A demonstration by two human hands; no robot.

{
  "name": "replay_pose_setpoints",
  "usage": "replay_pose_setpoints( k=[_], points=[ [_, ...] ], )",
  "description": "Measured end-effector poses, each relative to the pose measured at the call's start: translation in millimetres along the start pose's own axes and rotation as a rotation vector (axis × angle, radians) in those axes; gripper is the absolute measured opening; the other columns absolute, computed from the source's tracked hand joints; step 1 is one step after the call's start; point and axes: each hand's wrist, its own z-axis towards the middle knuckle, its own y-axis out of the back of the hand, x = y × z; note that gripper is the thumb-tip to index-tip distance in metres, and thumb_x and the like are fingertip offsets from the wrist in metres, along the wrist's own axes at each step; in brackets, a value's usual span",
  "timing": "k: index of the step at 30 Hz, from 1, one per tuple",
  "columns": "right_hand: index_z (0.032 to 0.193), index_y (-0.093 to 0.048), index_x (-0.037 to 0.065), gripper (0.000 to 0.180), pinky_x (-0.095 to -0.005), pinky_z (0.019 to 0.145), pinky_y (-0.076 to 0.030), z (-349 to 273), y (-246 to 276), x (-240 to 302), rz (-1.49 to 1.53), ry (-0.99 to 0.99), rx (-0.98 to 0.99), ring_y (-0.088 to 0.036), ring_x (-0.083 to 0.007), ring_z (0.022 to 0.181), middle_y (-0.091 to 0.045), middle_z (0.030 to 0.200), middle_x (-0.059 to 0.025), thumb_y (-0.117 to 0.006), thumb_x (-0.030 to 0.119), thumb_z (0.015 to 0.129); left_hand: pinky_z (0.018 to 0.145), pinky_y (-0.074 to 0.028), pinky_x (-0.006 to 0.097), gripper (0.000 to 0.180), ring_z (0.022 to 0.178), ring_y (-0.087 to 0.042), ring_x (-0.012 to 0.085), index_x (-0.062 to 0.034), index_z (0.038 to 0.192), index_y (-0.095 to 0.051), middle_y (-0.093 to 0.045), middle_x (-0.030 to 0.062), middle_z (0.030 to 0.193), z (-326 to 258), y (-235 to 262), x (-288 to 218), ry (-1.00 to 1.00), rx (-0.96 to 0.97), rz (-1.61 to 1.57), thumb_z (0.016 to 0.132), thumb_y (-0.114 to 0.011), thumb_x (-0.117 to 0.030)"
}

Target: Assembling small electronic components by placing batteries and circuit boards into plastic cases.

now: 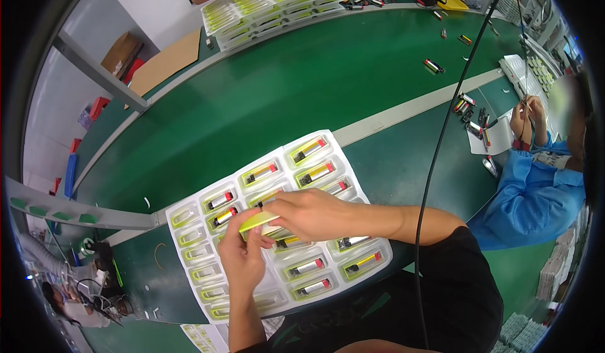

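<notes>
Lime piece (257, 221) in hands (244, 258) (315, 214) slants lengthwise, rightward and away.

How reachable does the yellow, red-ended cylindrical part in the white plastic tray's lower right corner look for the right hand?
Likely yes: the cylindrical part lies uncovered in its compartment, near the right hand. That hand, though, seems occupied at a curved yellow-green piece.
</notes>
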Motion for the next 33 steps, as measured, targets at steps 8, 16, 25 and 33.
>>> replay_pose_setpoints(
  k=[8, 16, 25, 33],
  points=[
    [0.116, -0.062, 0.001, 0.025, -0.0360, 0.070, -0.049, 7, 12, 9, 0.517, -0.322, -0.103, -0.063, -0.0264, 0.078, -0.064, 0.091, -0.0144, -0.062, 0.011, 0.093, 0.074, -0.056, 0.025, 0.021, 0.083, -0.066, 0.0143, 0.0020, 0.113, -0.064, -0.064, 0.0087, 0.099, 6, 3, -3, -0.018, -0.103, -0.043, 0.093, -0.063, -0.001],
    [0.106, -0.063, 0.000, 0.019, -0.0317, 0.061, -0.050, 10, 5, 13, 0.293, -0.274, -0.112, -0.064, -0.0197, 0.070, -0.066, 0.087, -0.0142, -0.065, 0.001, 0.087, 0.070, -0.056, 0.028, 0.023, 0.081, -0.069, 0.0211, -0.0002, 0.107, -0.068, -0.068, 0.0132, 0.092, 5, -1, 15, -0.269, -0.243, 0.228, 0.084, -0.066, 0.004],
    [0.113, -0.058, -0.004, 0.020, -0.0231, 0.074, -0.051, 11, -10, 12, 0.725, -0.612, 0.018, -0.061, -0.0100, 0.087, -0.066, 0.102, -0.0065, -0.059, -0.006, 0.093, 0.073, -0.054, 0.027, 0.020, 0.088, -0.066, 0.0149, 0.0027, 0.110, -0.065, -0.068, 0.0094, 0.098, -7, 6, 10, -0.281, -0.209, 0.466, 0.090, -0.063, 0.005],
    [0.107, -0.063, -0.001, 0.031, -0.0276, 0.062, -0.054, 11, -3, 10, 0.206, 0.179, -0.380, -0.067, -0.0205, 0.077, -0.069, 0.096, -0.0141, -0.071, -0.007, 0.078, 0.085, -0.058, 0.031, 0.041, 0.099, -0.069, 0.0246, 0.0055, 0.119, -0.059, -0.066, 0.0186, 0.117, -7, 8, 7, -0.487, -0.326, 0.063, 0.080, -0.069, 0.012]
  ],
)
